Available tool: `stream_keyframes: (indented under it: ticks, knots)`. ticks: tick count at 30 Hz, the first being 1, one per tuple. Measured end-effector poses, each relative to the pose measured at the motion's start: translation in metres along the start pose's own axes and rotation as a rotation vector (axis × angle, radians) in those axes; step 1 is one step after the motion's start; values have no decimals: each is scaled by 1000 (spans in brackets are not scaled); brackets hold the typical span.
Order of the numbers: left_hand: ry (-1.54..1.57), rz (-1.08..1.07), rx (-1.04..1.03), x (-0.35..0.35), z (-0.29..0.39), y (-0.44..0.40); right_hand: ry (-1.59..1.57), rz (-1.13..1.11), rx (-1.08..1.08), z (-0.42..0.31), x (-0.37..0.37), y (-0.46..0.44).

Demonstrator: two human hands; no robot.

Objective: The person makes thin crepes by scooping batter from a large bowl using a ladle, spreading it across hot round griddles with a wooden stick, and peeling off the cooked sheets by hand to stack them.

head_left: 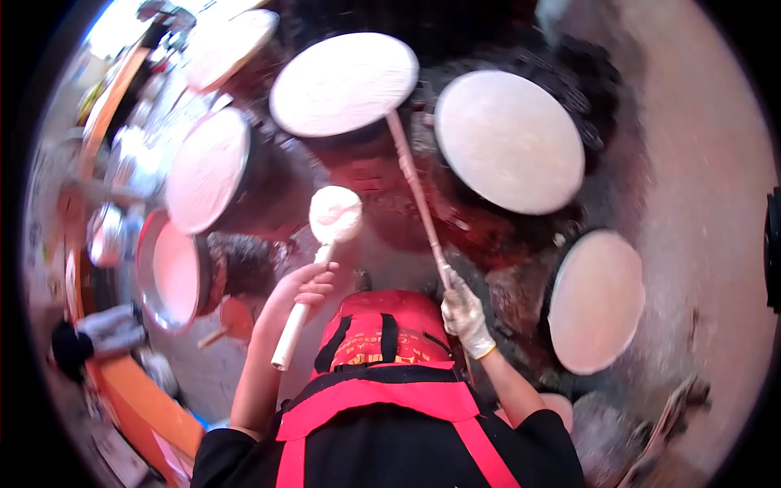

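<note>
My bare left hand (307, 289) is wrapped round the pale handle of a ladle (335, 213), whose round head holds a white, creamy substance. My right hand (467, 315), in a whitish glove, grips a long thin bamboo stick (416, 189). The stick's far end meets the lower edge of a large round white surface (345, 83) at the top centre. To its right is another round white surface (509, 141), on a dark base. A red apron (382, 329) with black straps and yellow print covers my front.
More round pale surfaces stand at the left (208, 171), upper left (231, 49) and right (595, 302). A metal-rimmed basin (176, 268) holds pale material at the left, beside a small reddish scoop (236, 318). Orange boards (150, 403) line the lower left.
</note>
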State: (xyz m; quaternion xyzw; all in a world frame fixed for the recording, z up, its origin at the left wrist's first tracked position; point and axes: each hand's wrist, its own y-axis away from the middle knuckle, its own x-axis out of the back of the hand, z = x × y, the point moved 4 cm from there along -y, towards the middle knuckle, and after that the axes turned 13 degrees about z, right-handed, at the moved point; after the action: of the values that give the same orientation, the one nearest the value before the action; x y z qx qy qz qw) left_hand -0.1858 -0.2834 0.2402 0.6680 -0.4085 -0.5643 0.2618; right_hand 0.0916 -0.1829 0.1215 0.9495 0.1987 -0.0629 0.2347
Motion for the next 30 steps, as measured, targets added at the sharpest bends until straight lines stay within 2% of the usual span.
stream_keyframes:
  ticks: [1,2,3,5,7,9,11,13,15,17,19,21,23,26,29,30]
  knots:
    - [40,-31,-29,6,-5,5,-272,-166,-318,-27,-11,-4]
    - [79,-19,-76,6,-12,9,-278,-264,-386,-46,-25,-16]
    - [18,32,-182,15,-11,9,-543,-447,-610,-49,-31,-30]
    - [41,86,-296,23,-14,17,-424,-569,-642,-66,-40,-40]
    - [81,71,-366,34,-12,32,-178,-589,-564,-89,-59,-38]
    - [162,51,-406,43,-9,55,-73,-614,-563,-102,-86,-37]
    - [228,9,-442,58,-11,79,-91,-651,-651,-114,-113,-31]
    - [250,2,-494,70,-10,110,69,-748,-693,-138,-154,-25]
    - [231,22,-593,93,3,144,374,-684,-584,-158,-223,-13]
    - [235,71,-683,123,42,150,660,-692,-370,-140,-300,-36]
    - [276,106,-755,150,60,166,928,-686,68,-116,-369,-57]
    - [316,189,-798,175,75,182,997,-728,985,-82,-434,-87]
    - [367,182,-816,195,84,193,1169,-581,1232,-67,-486,-86]
    - [436,183,-839,217,95,207,1284,-551,1320,-48,-540,-80]
    - [550,179,-859,225,98,216,1405,-629,1307,-36,-558,-95]
    - [591,168,-858,223,98,219,1339,-689,1379,-44,-557,-98]
